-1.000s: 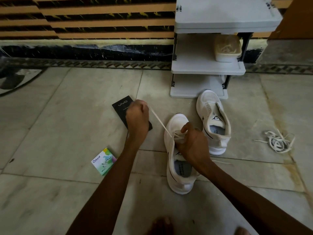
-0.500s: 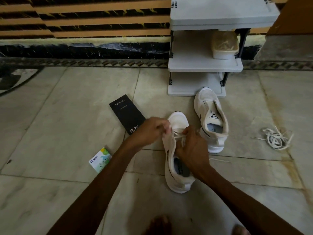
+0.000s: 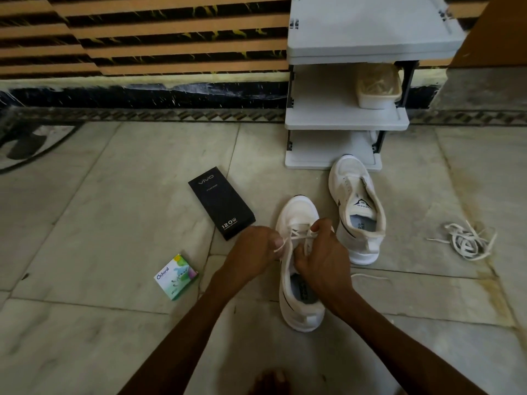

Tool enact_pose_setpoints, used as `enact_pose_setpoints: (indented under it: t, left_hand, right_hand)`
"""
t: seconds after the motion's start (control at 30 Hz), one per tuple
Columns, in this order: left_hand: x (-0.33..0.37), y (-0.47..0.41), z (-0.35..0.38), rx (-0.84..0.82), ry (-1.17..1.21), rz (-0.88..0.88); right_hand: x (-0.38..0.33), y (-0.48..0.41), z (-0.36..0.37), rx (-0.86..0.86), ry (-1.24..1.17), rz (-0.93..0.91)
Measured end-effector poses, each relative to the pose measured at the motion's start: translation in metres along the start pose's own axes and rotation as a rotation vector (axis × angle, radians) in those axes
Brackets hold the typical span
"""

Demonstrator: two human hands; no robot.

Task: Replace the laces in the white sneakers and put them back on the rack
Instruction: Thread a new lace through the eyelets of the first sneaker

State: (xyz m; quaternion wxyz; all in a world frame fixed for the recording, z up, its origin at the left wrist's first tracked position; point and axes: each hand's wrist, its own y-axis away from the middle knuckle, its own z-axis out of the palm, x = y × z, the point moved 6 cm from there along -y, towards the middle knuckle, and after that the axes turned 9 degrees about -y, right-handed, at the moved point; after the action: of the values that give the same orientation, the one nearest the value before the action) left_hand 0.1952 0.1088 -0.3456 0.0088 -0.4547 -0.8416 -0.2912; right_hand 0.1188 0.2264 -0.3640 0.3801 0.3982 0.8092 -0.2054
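White near sneaker (image 3: 296,312) sits on the floor (image 3: 114,223) under your 2 hands with roughly 2 rows threaded, left hand (image 3: 253,252) pinching the lace (image 3: 298,237) end, right hand (image 3: 322,258) curled on it at the eyelets, other sneaker (image 3: 362,246) bare beside the rack (image 3: 342,122), so you're nowhere near done.

A white sneaker (image 3: 298,212) stands on the floor, toe toward 12 o'clock, with a cream lace (image 3: 299,237) crossed through its front eyelets. Its laceless mate (image 3: 349,178) stands just beside it at 1 o'clock, toe at the foot of the grey rack (image 3: 342,115). A tangled lace heap (image 3: 467,242) lies at 3 o'clock.
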Motion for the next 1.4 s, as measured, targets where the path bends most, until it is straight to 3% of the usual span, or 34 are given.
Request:
enact_pose_setpoints:
  t: [0.1, 0.13, 0.2, 0.27, 0.33, 0.53, 0.63, 0.73, 0.8, 0.93, 1.0, 1.1, 1.13, 1.2, 1.27, 1.4]
  left_hand:
    - [-0.017, 0.026, -0.048, 0.347, 1.173, 0.016]
    - [-0.022, 0.026, -0.062, 0.389, 1.486, 0.076]
    - [-0.016, 0.027, -0.080, 0.401, 1.813, 0.209]
    - [0.000, 0.032, -0.080, 0.340, 1.885, 0.237]
    - [0.012, 0.038, -0.075, 0.295, 1.674, 0.239]
    - [0.009, 0.039, -0.086, 0.509, 0.269, 0.091]
    - [0.003, 0.026, -0.065, 0.410, -0.047, 0.052]
    - [-0.007, 0.013, -0.037, 0.164, -0.017, -0.094]
    - [-0.010, 0.012, -0.028, 0.187, 0.022, -0.075]
    - [-0.015, 0.024, -0.032, 0.438, -0.061, -0.050]
    - [-0.015, 0.017, -0.034, 0.356, -0.064, -0.160]
    - [-0.036, 0.024, -0.022, 0.191, 0.129, -0.402]
    - [-0.037, 0.024, -0.021, 0.200, 0.126, -0.371]
    - [-0.025, 0.029, -0.031, 0.412, 0.100, -0.242]
    - [-0.028, 0.042, -0.028, 0.590, 0.288, -0.131]
    - [-0.015, 0.032, -0.024, 0.574, 0.547, -0.101]
  right_hand:
    - [-0.001, 0.000, 0.001, -0.021, 0.000, 0.002]
    - [0.000, 0.000, 0.000, -0.019, 0.001, 0.009]
    - [0.001, 0.000, 0.000, -0.015, 0.000, 0.025]
    - [0.001, 0.001, 0.001, -0.025, -0.012, 0.036]
    - [0.000, 0.001, 0.000, -0.028, -0.024, 0.042]
    - [-0.007, -0.005, -0.010, -0.127, 0.091, -0.015]
    - [-0.005, -0.011, -0.028, -0.148, 0.077, 0.048]
    - [0.001, -0.015, -0.042, -0.186, 0.006, 0.152]
    - [0.005, -0.017, -0.043, -0.219, -0.052, 0.209]
    - [0.007, -0.017, -0.041, -0.244, -0.080, 0.249]
    - [0.009, -0.017, -0.041, -0.237, -0.091, 0.265]
    - [0.007, -0.016, -0.041, -0.235, -0.086, 0.261]
    - [0.006, -0.016, -0.041, -0.232, -0.082, 0.257]
    - [0.005, -0.016, -0.042, -0.228, -0.075, 0.250]
    - [0.005, -0.016, -0.041, -0.232, -0.066, 0.237]
    - [0.004, -0.017, -0.040, -0.268, -0.043, 0.194]
